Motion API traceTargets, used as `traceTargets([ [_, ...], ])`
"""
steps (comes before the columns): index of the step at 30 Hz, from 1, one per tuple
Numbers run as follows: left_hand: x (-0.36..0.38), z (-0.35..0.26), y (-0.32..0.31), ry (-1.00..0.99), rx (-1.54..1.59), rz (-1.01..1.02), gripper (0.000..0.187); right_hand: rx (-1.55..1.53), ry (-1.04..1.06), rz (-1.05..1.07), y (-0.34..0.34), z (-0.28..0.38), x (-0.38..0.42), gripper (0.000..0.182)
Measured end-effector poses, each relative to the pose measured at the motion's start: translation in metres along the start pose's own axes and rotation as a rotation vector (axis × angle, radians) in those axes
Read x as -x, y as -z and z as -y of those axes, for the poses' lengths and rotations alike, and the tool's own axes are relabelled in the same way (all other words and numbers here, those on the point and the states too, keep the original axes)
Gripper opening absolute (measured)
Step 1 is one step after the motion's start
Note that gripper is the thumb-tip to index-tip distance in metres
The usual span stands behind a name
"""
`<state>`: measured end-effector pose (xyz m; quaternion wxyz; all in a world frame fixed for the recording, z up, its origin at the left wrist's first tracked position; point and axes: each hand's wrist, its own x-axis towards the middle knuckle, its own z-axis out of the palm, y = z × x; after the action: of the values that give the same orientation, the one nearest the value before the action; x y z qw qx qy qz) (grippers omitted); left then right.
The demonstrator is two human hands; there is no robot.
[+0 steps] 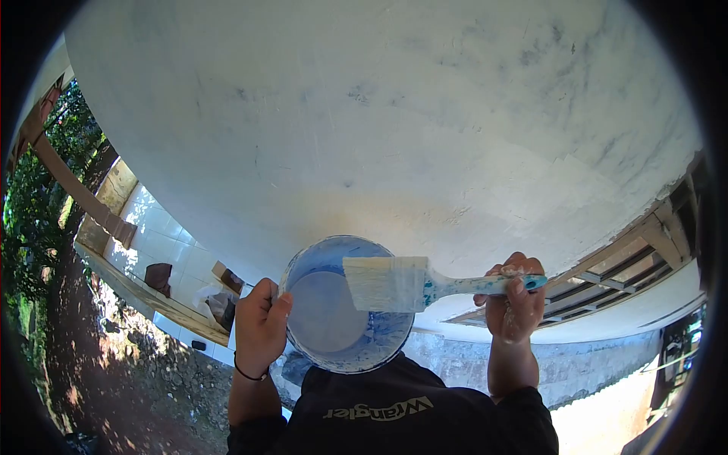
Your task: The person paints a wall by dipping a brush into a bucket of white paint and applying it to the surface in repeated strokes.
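Observation:
My left hand (262, 320) grips the near left rim of a paint bucket (388, 343), thumb over the edge. Pale whitish paint (322, 312) lies in its bottom, and blue smears coat the inner wall. In my right hand (516, 296) is a wide paintbrush (390, 283), fingers closed round its handle, which is spotted with blue-green paint. The bristles are loaded with white and overlap the bucket's opening in this view. Paint flecks my right fingers and wrist. Above the bucket spreads a large whitish wall (364, 152) with grey stains and scuffs.
To the left is a tiled ledge (163, 227) bearing a dark brown object (158, 278) and a plastic bag (216, 303). Beyond it are rough ground (136, 379) and green foliage (45, 189). A wooden window frame with slats (607, 277) is on the right.

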<state>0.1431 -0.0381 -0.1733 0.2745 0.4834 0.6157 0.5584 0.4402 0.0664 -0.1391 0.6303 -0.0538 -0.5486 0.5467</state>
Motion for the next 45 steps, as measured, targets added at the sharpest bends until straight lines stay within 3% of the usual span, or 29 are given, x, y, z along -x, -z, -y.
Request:
traceTargets([
  [3, -0.001, 0.001, 0.002, -0.023, 0.027, -0.027, 0.029, 0.082, -0.081, 0.047, -0.002, -0.008, 0.006, 0.011],
  [7, 0.002, -0.007, 0.004, -0.006, 0.051, -0.025, 0.029, -0.022, 0.040, -0.057, -0.002, -0.003, 0.002, 0.012],
  [9, 0.001, -0.009, 0.005, 0.010, 0.083, -0.030, 0.029, 0.006, -0.072, 0.014, -0.001, -0.015, 0.009, 0.010],
  [11, 0.001, -0.011, 0.005, 0.028, 0.117, -0.032, 0.029, -0.005, -0.048, -0.002, -0.003, -0.001, 0.002, 0.009],
  [13, -0.001, -0.016, 0.005, -0.003, 0.100, -0.027, 0.029, -0.104, 0.116, -0.037, -0.003, 0.011, -0.005, 0.010],
  [17, -0.006, -0.025, 0.003, -0.021, 0.120, -0.019, 0.029, -0.038, 0.031, -0.002, -0.001, 0.003, -0.004, 0.011],
  [19, -0.007, -0.025, 0.003, 0.023, 0.154, -0.003, 0.029, -0.114, 0.154, -0.004, 0.001, 0.016, -0.011, 0.009],
  [21, -0.009, -0.029, 0.004, 0.001, 0.142, -0.002, 0.029, -0.101, 0.143, -0.055, -0.004, 0.014, -0.009, 0.011],
  [23, -0.011, -0.033, 0.005, -0.027, 0.131, -0.001, 0.030, -0.005, 0.026, 0.057, -0.001, 0.000, 0.000, 0.010],
  [27, -0.013, -0.034, 0.005, 0.025, 0.186, 0.004, 0.029, -0.154, 0.186, -0.032, -0.001, 0.013, -0.008, 0.010],
  [31, -0.015, -0.037, 0.006, 0.044, 0.181, 0.008, 0.029, -0.070, 0.043, -0.003, -0.001, -0.003, 0.002, 0.010],
  [38, -0.019, -0.037, 0.007, -0.023, 0.175, 0.004, 0.029, -0.193, 0.065, -0.039, -0.005, 0.000, -0.003, 0.009],
  [41, -0.018, -0.039, 0.009, 0.041, 0.186, 0.007, 0.029, -0.305, 0.118, -0.129, -0.010, -0.001, -0.005, 0.011],
  [43, -0.018, -0.043, 0.010, 0.058, 0.194, 0.025, 0.030, -0.117, 0.069, 0.026, -0.007, -0.010, -0.003, 0.010],
  [45, -0.020, -0.037, 0.011, 0.049, 0.208, 0.024, 0.030, -0.100, 0.041, 0.033, -0.008, -0.009, -0.003, 0.010],
])
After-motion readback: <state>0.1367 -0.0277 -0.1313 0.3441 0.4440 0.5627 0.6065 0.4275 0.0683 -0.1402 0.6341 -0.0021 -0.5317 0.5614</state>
